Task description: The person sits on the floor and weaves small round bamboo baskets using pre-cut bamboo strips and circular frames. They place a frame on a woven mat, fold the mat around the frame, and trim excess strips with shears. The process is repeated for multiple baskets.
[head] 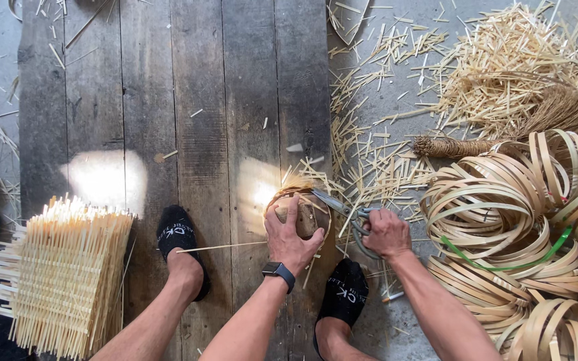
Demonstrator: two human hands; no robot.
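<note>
My left hand presses down on a small round woven bamboo piece that sits on the grey wooden planks. A smartwatch is on that wrist. My right hand grips a pair of scissors by the handles. The blades point left and reach the rim of the woven piece, where splayed strip ends stick out. A long thin bamboo sliver lies just left of my left hand. Both my feet in black socks rest on the planks on either side of my left arm.
A stack of woven bamboo mats lies at the lower left. Many bamboo hoops are piled at the right, with a green band among them. A straw hand broom and heaps of cut bamboo offcuts cover the concrete. Dark sandals sit at the far left.
</note>
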